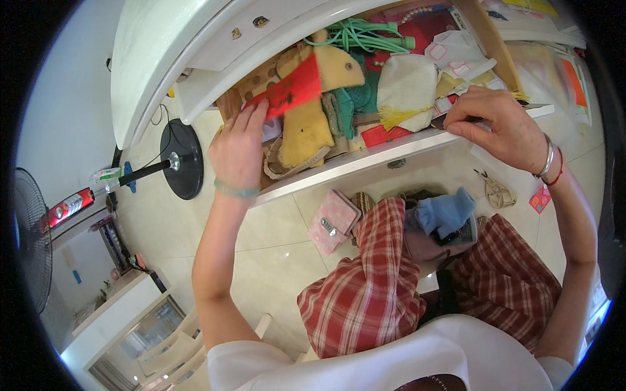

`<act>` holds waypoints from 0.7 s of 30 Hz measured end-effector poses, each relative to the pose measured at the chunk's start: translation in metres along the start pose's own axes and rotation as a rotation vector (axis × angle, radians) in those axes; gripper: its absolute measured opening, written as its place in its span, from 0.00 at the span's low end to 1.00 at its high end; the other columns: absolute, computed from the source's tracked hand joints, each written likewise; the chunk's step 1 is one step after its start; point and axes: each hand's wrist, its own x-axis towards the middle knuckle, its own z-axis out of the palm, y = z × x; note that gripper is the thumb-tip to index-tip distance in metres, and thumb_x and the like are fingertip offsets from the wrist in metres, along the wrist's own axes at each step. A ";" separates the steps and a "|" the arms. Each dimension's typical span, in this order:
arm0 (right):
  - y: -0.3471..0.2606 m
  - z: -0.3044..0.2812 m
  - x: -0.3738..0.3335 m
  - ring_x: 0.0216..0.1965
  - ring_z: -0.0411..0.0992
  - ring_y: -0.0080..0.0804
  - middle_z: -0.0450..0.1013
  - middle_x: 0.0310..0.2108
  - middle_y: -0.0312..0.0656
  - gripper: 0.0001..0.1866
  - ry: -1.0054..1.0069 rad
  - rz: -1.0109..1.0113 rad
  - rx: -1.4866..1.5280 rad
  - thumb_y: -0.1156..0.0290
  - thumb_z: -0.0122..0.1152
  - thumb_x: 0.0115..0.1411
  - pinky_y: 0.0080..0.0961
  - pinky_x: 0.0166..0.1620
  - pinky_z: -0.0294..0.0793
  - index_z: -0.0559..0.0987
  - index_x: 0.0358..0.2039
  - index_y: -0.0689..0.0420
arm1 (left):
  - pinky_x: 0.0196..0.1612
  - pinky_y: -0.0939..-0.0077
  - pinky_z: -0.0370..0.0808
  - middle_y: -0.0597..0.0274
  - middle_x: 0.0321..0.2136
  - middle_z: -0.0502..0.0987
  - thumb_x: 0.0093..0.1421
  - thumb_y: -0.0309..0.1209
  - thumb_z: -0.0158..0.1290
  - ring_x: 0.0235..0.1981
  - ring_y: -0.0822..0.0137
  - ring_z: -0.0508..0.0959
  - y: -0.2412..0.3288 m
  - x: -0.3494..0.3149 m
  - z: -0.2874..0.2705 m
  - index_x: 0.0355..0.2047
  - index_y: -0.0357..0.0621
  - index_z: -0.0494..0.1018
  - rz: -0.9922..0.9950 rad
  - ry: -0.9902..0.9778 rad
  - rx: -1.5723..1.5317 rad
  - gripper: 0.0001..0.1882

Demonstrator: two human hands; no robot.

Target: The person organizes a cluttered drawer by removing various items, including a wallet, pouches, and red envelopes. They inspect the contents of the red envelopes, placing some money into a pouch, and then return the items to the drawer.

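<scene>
My left hand [236,151] pinches a red envelope [293,91] with dark marks and holds it over the left part of an open white drawer [352,161]. Beneath the envelope lies a yellow cloth piece [305,135], and beside it a yellow plush-like thing with an eye [343,67]. My right hand [499,124] is closed at the drawer's front right edge. Its fingertips are pressed together by a small dark thing, and what they grip is hard to make out. Closest to it is a white pouch with a yellow tassel [407,83].
In the drawer are a green cord with handles [365,34], a teal cloth and a pale watch strap [297,171]. Below it, a pink notebook [334,221], a bag with blue cloth [447,212] and a coiled cord [499,194] lie on the floor. A fan [182,159] stands left.
</scene>
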 end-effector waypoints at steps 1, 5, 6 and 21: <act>0.000 -0.001 -0.001 0.32 0.74 0.37 0.76 0.28 0.44 0.09 0.012 0.027 0.013 0.68 0.62 0.58 0.30 0.39 0.72 0.80 0.30 0.62 | 0.38 0.71 0.76 0.62 0.41 0.79 0.49 0.24 0.54 0.37 0.58 0.79 0.009 0.000 -0.017 0.49 0.52 0.76 0.065 0.117 -0.014 0.24; -0.011 0.001 -0.009 0.40 0.75 0.26 0.78 0.33 0.40 0.13 0.074 0.102 0.415 0.66 0.59 0.62 0.24 0.44 0.73 0.78 0.41 0.62 | 0.36 0.79 0.70 0.69 0.39 0.79 0.40 0.31 0.57 0.36 0.67 0.77 0.028 -0.005 -0.052 0.40 0.58 0.82 0.277 0.500 -0.077 0.22; -0.017 0.002 -0.007 0.41 0.74 0.24 0.78 0.35 0.39 0.14 0.102 0.092 0.518 0.67 0.59 0.62 0.23 0.44 0.73 0.76 0.44 0.63 | 0.37 0.79 0.69 0.70 0.39 0.79 0.39 0.31 0.57 0.36 0.68 0.76 0.033 -0.003 -0.057 0.40 0.60 0.82 0.305 0.516 -0.092 0.23; -0.026 -0.071 -0.052 0.35 0.74 0.24 0.77 0.31 0.40 0.15 -0.158 0.198 0.262 0.80 0.60 0.53 0.21 0.41 0.72 0.79 0.43 0.60 | 0.36 0.76 0.70 0.65 0.40 0.78 0.35 0.27 0.61 0.38 0.67 0.74 0.091 0.031 -0.060 0.38 0.54 0.82 0.528 0.472 -0.404 0.23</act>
